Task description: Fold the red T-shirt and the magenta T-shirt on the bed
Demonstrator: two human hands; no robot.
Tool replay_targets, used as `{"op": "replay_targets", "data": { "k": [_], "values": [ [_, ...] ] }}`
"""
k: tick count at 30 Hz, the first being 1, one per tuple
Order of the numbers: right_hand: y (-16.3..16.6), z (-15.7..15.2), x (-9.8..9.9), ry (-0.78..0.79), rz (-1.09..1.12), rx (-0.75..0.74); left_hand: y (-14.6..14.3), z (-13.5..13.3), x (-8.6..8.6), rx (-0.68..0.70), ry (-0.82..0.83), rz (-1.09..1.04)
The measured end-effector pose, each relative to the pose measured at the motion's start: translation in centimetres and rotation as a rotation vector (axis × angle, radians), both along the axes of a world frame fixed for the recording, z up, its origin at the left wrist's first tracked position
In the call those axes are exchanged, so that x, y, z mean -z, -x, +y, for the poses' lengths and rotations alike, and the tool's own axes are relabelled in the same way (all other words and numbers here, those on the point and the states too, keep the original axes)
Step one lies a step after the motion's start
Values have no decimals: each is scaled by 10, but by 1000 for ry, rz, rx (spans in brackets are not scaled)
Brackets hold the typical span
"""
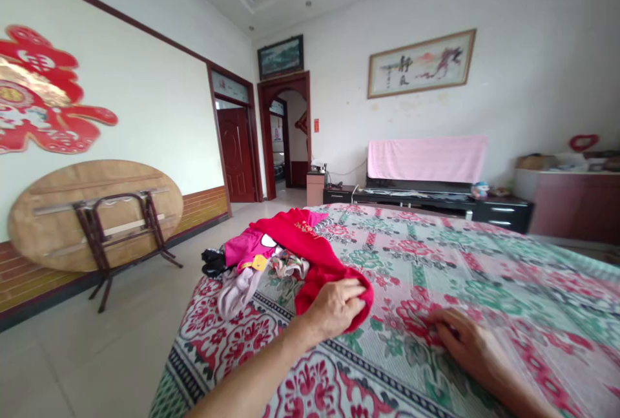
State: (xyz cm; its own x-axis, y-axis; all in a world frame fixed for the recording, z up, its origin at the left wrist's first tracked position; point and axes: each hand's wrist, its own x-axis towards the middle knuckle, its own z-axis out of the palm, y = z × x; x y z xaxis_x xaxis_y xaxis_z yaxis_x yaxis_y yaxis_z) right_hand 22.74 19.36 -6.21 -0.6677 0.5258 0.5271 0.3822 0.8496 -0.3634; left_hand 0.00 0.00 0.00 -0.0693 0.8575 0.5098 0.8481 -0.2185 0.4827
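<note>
My left hand (pixel 336 307) is closed on the near end of a red garment (pixel 322 253), its fingers curled into the bunched fabric. The garment stretches away from me across the patterned bed cover (pixel 407 256) and has a small embroidered motif at its far part. My right hand (pixel 465 344) is low over the cover, right of the red garment and apart from it. Its fingers are loosely bent, thumb and forefinger apart, with nothing seen between them. Left of the red garment lie a magenta garment (pixel 242 247), a pale lilac cloth (pixel 238 292) and a small floral cloth (pixel 288 265).
A black cloth item (pixel 213 263) sits at the cover's left edge, above the tiled floor (pixel 121 340). A folded round table (pixel 97 214) leans on the left wall. At the back stands a low black cabinet (pixel 504 211) beneath a pink cloth (pixel 426 158).
</note>
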Motion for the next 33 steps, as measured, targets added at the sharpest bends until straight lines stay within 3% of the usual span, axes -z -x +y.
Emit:
{"op": "replay_targets", "data": {
  "k": [2, 3, 8, 11, 17, 25, 29, 33],
  "values": [
    [0, -2, -3, 7, 8, -3, -3, -4, -1, 85, 89, 15],
    [0, -4, -5, 13, 13, -4, 0, -5, -2, 64, 110, 17],
    [2, -23, -19, 94, 37, -25, 45, -6, -1, -368, 3, 32],
    [11, -41, -26, 170, 18, -79, 79, -8, 9, -509, -38, 153],
    [36, -78, -23, 222, -80, -155, 121, -11, 38, -576, -6, 297],
    [47, -106, -14, 93, -130, -265, 122, -2, 57, -490, 76, 320],
    [52, -100, -18, 143, -9, -294, 123, -2, 63, -520, 21, 268],
    [40, -63, -28, 189, 274, -85, 127, -3, 66, -574, -48, 227]
  ]
}}
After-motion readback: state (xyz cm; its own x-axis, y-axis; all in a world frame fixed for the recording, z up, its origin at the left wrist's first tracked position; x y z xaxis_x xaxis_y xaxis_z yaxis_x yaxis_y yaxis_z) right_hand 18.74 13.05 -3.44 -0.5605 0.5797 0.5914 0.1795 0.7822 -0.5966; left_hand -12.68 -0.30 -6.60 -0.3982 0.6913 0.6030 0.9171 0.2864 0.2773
